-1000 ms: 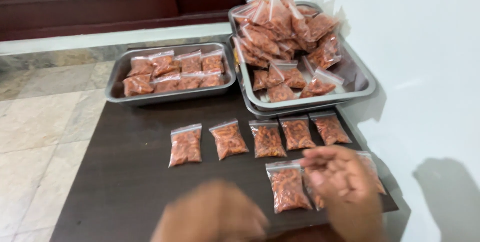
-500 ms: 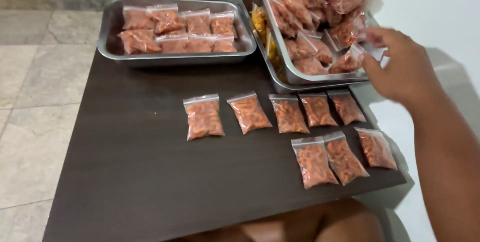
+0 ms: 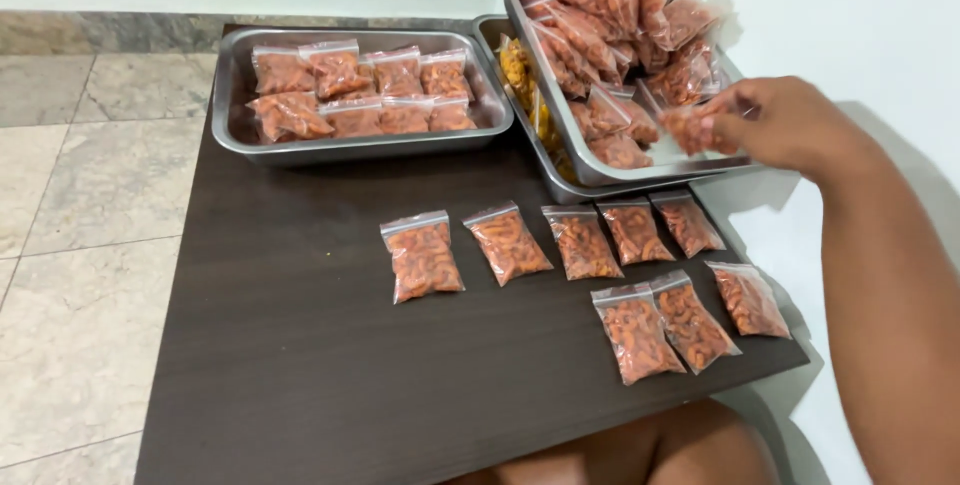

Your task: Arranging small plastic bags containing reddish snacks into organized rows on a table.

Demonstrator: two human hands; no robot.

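Note:
My right hand (image 3: 775, 125) reaches over the near corner of the right steel tray (image 3: 590, 177) and pinches a small clear packet of orange snacks (image 3: 688, 128). That tray is heaped with several such packets (image 3: 600, 20). On the dark table (image 3: 300, 345) lie two rows of the same packets: a back row from one at the left (image 3: 422, 256) to one at the right (image 3: 686, 223), and a front row of three (image 3: 688, 317). My left hand is out of view.
A second steel tray (image 3: 232, 105) at the back left holds several packets laid flat. Yellow snacks (image 3: 522, 75) show between the stacked right trays. My knee (image 3: 680, 450) is at the table's near edge. Tiled floor lies left, a white wall right.
My right hand rose from the table's front row to the right tray and took hold of a packet there. The camera tilted down and closer.

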